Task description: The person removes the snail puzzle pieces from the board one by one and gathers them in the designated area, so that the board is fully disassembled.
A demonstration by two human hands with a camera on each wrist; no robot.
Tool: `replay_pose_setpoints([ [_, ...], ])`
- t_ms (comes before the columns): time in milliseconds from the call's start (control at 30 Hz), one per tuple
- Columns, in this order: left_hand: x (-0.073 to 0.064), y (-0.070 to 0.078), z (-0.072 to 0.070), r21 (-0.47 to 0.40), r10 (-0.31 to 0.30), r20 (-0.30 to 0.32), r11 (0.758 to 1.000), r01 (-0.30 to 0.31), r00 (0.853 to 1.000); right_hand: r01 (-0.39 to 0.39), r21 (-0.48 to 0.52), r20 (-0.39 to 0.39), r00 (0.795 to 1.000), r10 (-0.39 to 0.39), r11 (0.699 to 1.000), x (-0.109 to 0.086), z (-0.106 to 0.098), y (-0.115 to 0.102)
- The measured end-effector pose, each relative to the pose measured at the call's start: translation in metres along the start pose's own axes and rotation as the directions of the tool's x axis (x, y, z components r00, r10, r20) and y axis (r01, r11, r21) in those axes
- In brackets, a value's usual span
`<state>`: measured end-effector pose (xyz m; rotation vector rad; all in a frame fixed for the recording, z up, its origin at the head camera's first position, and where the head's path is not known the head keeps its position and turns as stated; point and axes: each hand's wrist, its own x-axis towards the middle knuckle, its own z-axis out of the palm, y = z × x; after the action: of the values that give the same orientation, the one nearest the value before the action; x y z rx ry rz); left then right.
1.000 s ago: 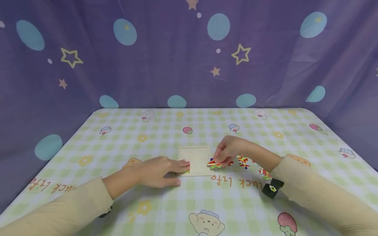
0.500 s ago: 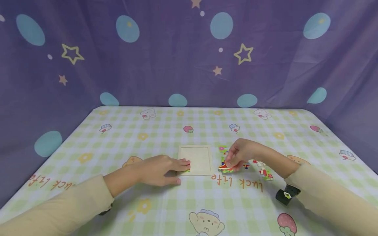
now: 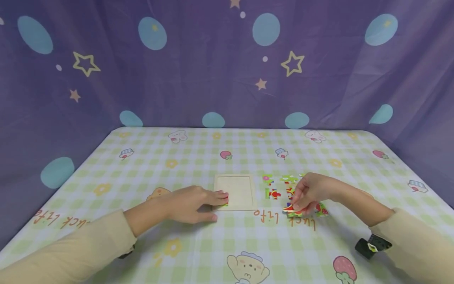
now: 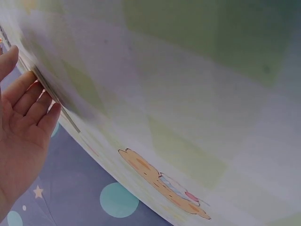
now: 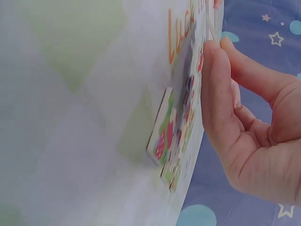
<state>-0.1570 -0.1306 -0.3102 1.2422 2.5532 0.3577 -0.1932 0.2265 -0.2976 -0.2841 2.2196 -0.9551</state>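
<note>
My left hand [image 3: 193, 203] lies with its fingers stretched over the left edge of a pale wooden puzzle frame [image 3: 239, 193]. Under its fingertips shows a bit of a green and red puzzle piece [image 3: 225, 204]. In the left wrist view the fingers of that hand [image 4: 28, 113] reach the frame's edge [image 4: 55, 98]. To the right of the frame, my right hand [image 3: 313, 193] pinches a red, yellow and blue puzzle piece [image 3: 289, 209] between thumb and fingers. The right wrist view shows this piece [image 5: 213, 32] nearly edge-on, above the table.
Several printed puzzle pieces [image 3: 273, 194] lie right of the frame, partly behind my right hand. A piece with a red mushroom [image 5: 162, 141] is nearest in the right wrist view. A checked cloth [image 3: 198, 252] covers the table; a purple curtain [image 3: 213, 79] hangs behind it.
My right hand has moved right and toward me, from the frame's right edge to over the loose pieces, still pinching the puzzle piece. My left hand has stayed in place.
</note>
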Motion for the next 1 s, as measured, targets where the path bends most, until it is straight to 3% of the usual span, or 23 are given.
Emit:
replay_pose_setpoints([
  [267,0.0,-0.001,0.0,0.007,-0.002,0.006,1.0,0.002,1.0,0.008,-0.051,-0.001,1.0,-0.008,0.999,-0.007,-0.001,0.006],
  [467,0.0,-0.001,0.001,0.005,-0.004,0.006,1.0,0.004,1.0,0.01,-0.161,-0.077,0.997,-0.022,0.987,-0.01,0.005,0.003],
  [767,0.0,0.0,0.002,0.01,0.002,0.004,1.0,-0.002,1.0,-0.005,-0.366,-0.214,0.974,-0.078,0.931,-0.014,0.011,0.001],
  [1000,0.0,0.001,0.004,0.011,-0.003,-0.005,1.0,0.003,1.0,-0.027,-0.44,-0.247,0.965,-0.092,0.898,-0.015,0.011,0.0],
])
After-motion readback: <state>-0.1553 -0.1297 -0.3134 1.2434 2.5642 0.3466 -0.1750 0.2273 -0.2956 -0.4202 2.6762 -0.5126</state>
